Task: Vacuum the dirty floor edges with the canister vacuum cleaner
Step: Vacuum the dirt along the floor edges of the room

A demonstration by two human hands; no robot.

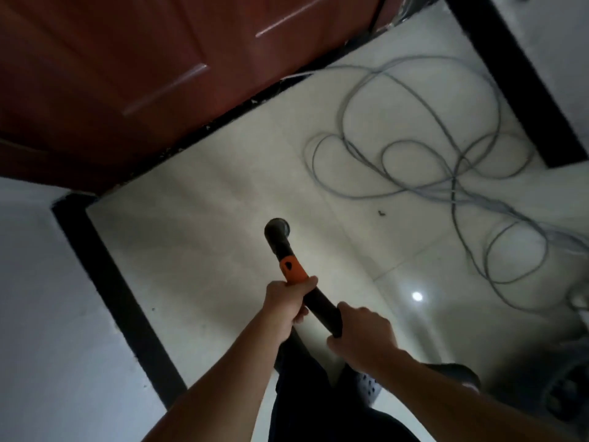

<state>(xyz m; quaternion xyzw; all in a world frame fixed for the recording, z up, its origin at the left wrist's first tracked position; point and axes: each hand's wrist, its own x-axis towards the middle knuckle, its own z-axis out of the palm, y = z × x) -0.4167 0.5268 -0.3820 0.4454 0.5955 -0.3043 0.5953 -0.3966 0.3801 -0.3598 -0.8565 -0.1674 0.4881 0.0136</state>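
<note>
Single head view, facing steeply down at floor (223, 193).

Both bare forearms extend forward and converge on the vacuum wand (321, 304). The left hand (290, 302) grips the wand farther forward, fingers curled round it. The right hand (363, 333) grips the wand just behind the left, knuckles facing up.

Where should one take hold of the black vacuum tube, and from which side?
Grip the vacuum tube on its straight black shaft just behind the orange collar, coming from above, one hand behind the other, as the left hand and right hand do now. The tube slants down toward the floor, and its open end must stay free.
</note>
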